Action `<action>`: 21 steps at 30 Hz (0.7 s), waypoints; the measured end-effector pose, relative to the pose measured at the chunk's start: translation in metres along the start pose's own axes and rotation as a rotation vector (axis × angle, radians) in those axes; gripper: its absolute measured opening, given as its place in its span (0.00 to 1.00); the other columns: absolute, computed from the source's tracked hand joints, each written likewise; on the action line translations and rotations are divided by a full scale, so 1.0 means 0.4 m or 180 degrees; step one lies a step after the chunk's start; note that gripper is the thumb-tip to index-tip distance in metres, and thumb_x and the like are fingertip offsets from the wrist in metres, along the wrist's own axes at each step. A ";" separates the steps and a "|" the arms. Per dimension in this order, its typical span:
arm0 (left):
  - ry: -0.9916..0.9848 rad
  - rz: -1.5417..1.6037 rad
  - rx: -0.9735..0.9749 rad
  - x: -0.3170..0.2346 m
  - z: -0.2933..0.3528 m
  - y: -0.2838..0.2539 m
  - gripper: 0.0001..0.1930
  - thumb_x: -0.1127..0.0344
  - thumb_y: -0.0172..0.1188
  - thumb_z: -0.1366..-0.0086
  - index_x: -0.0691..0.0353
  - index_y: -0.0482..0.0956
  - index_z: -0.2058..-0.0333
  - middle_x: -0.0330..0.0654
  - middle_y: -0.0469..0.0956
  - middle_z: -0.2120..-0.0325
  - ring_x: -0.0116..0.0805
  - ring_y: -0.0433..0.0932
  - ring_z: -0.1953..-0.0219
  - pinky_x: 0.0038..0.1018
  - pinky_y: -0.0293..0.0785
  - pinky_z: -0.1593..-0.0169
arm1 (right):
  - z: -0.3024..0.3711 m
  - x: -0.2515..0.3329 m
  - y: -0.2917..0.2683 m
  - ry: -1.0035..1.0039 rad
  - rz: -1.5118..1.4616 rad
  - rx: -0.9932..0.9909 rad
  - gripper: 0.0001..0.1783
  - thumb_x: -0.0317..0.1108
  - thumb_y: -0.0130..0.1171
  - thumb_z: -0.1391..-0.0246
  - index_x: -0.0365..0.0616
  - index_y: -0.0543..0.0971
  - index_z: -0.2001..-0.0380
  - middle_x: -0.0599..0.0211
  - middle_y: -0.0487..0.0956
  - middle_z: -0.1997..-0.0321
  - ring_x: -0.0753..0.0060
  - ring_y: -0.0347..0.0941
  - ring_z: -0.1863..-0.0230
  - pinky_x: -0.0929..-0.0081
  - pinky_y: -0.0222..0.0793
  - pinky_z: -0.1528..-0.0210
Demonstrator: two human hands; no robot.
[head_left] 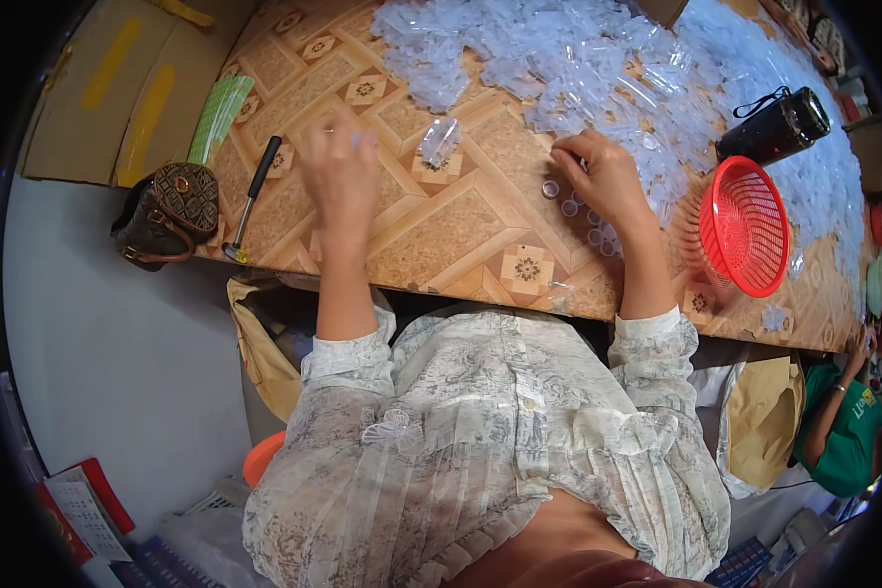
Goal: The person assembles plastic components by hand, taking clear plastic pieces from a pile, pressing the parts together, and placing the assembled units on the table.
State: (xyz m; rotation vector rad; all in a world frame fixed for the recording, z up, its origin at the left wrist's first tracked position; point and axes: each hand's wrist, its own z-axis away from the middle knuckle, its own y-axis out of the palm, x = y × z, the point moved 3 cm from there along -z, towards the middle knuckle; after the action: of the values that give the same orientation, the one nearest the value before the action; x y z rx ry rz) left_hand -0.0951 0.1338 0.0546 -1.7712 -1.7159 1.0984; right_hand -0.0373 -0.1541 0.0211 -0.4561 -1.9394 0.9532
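Observation:
My left hand (341,171) is raised over the left part of the patterned table (402,240), its fingers smeared by motion. My right hand (606,178) is closed, with thumb and fingertips curled together toward the left; whatever they may hold is hidden. Just beside and below it lie several small round clear plastic caps (570,207). Between my hands, a little farther off, rests a short clear plastic piece (441,141), apart from both hands. Beyond it spreads a big heap of clear plastic pieces (549,59).
To the right, a red plastic basket (745,227) tilts beside a black flask (776,127). A hammer (255,196) and a brown patterned bag (173,211) lie at the left edge, near a cardboard box (118,88). A co-worker in a green shirt (843,431) sits at far right.

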 end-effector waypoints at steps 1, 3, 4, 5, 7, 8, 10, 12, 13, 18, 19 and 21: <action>-0.0026 0.0321 0.0394 -0.026 0.005 0.019 0.20 0.63 0.62 0.44 0.64 0.75 0.53 0.52 0.72 0.59 0.51 0.70 0.54 0.40 0.69 0.53 | 0.001 0.000 -0.006 0.0020 0.0120 -0.0367 0.08 0.33 0.60 0.49 0.42 0.81 0.68 0.59 0.77 0.72 0.60 0.74 0.72 0.68 0.69 0.68; -0.0048 0.0641 0.0775 -0.075 0.014 0.050 0.20 0.63 0.63 0.45 0.64 0.75 0.53 0.51 0.72 0.59 0.51 0.70 0.54 0.40 0.69 0.53 | 0.005 -0.020 -0.010 0.0271 0.0477 -0.0825 0.10 0.35 0.60 0.51 0.46 0.80 0.64 0.61 0.76 0.67 0.56 0.74 0.65 0.64 0.71 0.64; -0.0046 0.0361 0.1168 -0.090 0.026 0.077 0.21 0.62 0.63 0.45 0.63 0.75 0.53 0.51 0.72 0.58 0.51 0.71 0.54 0.40 0.69 0.53 | 0.003 -0.021 -0.014 0.0251 0.0470 -0.0823 0.10 0.35 0.60 0.51 0.46 0.80 0.64 0.61 0.76 0.67 0.56 0.74 0.65 0.64 0.71 0.64; -0.0047 0.0079 0.1560 -0.096 0.038 0.100 0.22 0.62 0.64 0.46 0.63 0.75 0.52 0.51 0.73 0.58 0.51 0.71 0.54 0.40 0.69 0.53 | 0.002 -0.018 -0.024 0.0284 0.0820 -0.1035 0.13 0.36 0.60 0.51 0.46 0.79 0.61 0.61 0.76 0.64 0.56 0.73 0.62 0.64 0.71 0.63; 0.0039 0.0268 0.1446 -0.106 0.051 0.110 0.22 0.64 0.64 0.47 0.62 0.75 0.53 0.51 0.73 0.60 0.50 0.72 0.55 0.39 0.69 0.53 | 0.009 -0.032 -0.032 0.0382 0.1332 -0.1164 0.18 0.37 0.61 0.52 0.45 0.77 0.57 0.57 0.74 0.58 0.53 0.70 0.56 0.61 0.71 0.59; 0.0131 0.0464 0.1338 -0.109 0.054 0.112 0.22 0.65 0.65 0.48 0.62 0.75 0.54 0.52 0.73 0.61 0.49 0.72 0.56 0.37 0.69 0.53 | 0.009 -0.046 -0.027 0.0372 0.1322 -0.1166 0.18 0.37 0.61 0.52 0.45 0.77 0.57 0.57 0.74 0.58 0.53 0.70 0.56 0.61 0.71 0.59; 0.0128 0.0690 0.1202 -0.110 0.053 0.122 0.21 0.68 0.65 0.50 0.62 0.74 0.56 0.51 0.74 0.62 0.49 0.73 0.58 0.37 0.70 0.55 | 0.006 -0.069 -0.018 0.0374 0.1465 -0.1028 0.16 0.35 0.61 0.53 0.43 0.77 0.59 0.55 0.74 0.60 0.52 0.69 0.56 0.59 0.69 0.57; 0.0130 0.0921 0.1063 -0.121 0.048 0.121 0.20 0.71 0.65 0.51 0.62 0.74 0.58 0.50 0.74 0.62 0.48 0.75 0.60 0.37 0.70 0.56 | 0.000 -0.076 -0.013 0.0308 0.1233 -0.0981 0.15 0.34 0.61 0.53 0.43 0.78 0.60 0.55 0.74 0.60 0.51 0.69 0.56 0.59 0.69 0.56; -0.0116 0.1272 0.1239 -0.129 0.045 0.123 0.16 0.73 0.64 0.51 0.63 0.73 0.61 0.51 0.75 0.63 0.51 0.75 0.61 0.38 0.71 0.57 | -0.003 -0.078 -0.011 0.0235 0.1000 -0.0926 0.13 0.32 0.60 0.53 0.42 0.79 0.62 0.54 0.74 0.60 0.51 0.69 0.57 0.59 0.68 0.56; -0.0309 0.2323 0.1443 -0.138 0.048 0.172 0.15 0.78 0.63 0.51 0.63 0.73 0.63 0.45 0.77 0.66 0.44 0.78 0.66 0.33 0.74 0.62 | -0.009 -0.069 -0.008 0.0101 0.0771 -0.1000 0.09 0.28 0.59 0.55 0.39 0.79 0.67 0.54 0.73 0.62 0.51 0.68 0.58 0.61 0.67 0.54; -0.0571 0.2887 0.1591 -0.139 0.050 0.185 0.15 0.78 0.63 0.50 0.63 0.73 0.62 0.43 0.78 0.66 0.37 0.78 0.66 0.29 0.74 0.63 | -0.010 -0.068 -0.009 0.0096 0.0739 -0.0982 0.09 0.27 0.59 0.56 0.39 0.78 0.68 0.54 0.73 0.62 0.51 0.68 0.58 0.61 0.67 0.54; -0.0823 0.3462 0.1749 -0.147 0.045 0.198 0.15 0.79 0.62 0.49 0.63 0.74 0.61 0.40 0.78 0.66 0.30 0.78 0.66 0.25 0.74 0.63 | -0.012 -0.071 -0.008 0.0127 0.0690 -0.0905 0.09 0.27 0.59 0.56 0.39 0.78 0.68 0.54 0.73 0.63 0.51 0.68 0.58 0.61 0.67 0.54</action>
State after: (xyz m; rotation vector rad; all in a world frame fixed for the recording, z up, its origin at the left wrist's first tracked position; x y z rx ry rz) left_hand -0.0549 0.0626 -0.0034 -2.2064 -0.3082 2.0248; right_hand -0.0181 -0.1722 0.0091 -0.8571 -2.0260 0.7959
